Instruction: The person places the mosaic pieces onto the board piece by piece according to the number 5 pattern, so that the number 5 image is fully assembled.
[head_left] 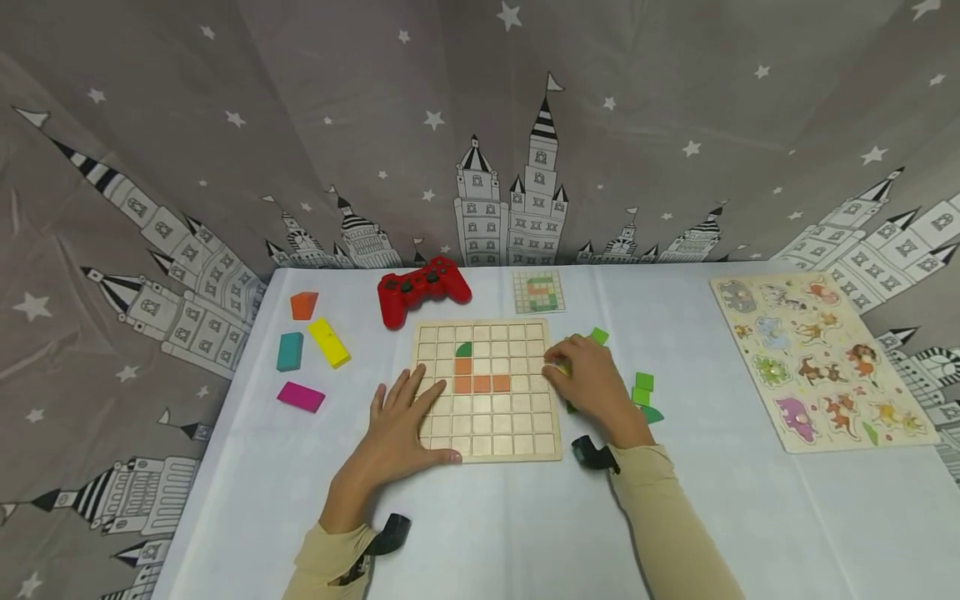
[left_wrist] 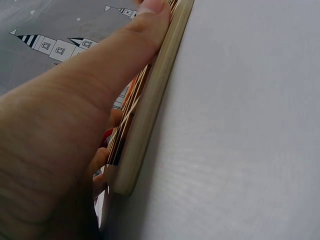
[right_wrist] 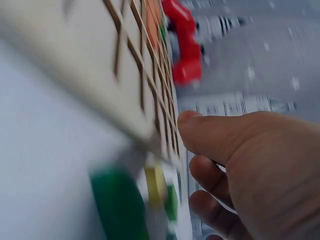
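**Head view: right hand works small pieces at the board's right edge, left hand pins the left**

Head view shows the white-clothed counter (head_left: 247,467) carrying a square pale wooden grid board (head_left: 517,425) squarely in front of the person. Four tiles sit in the board: three orange squares (head_left: 482,383) forming an L and a dark green quarter-round tile (head_left: 463,349) topping its upright.

The left hand (head_left: 401,425) lies flat with straight, spread fingers on the board's lower left corner, thumb along the near edge; it holds nothing. The left wrist view confirms the palm pressing down on the board's rim.

The right hand (head_left: 588,385) rests on the counter just beside the board's right edge, fingers curled toward a small yellowish piece (head_left: 562,367) at its fingertips. Whether it actually pinches that piece cannot be told; the right wrist view is blurred.

Loose green square pieces (head_left: 643,382) lie just right of that hand, so it is by far the nearer one, with the filled cells to its left across the board.

A small printed pattern card (head_left: 538,291) lies beyond the board's far edge.
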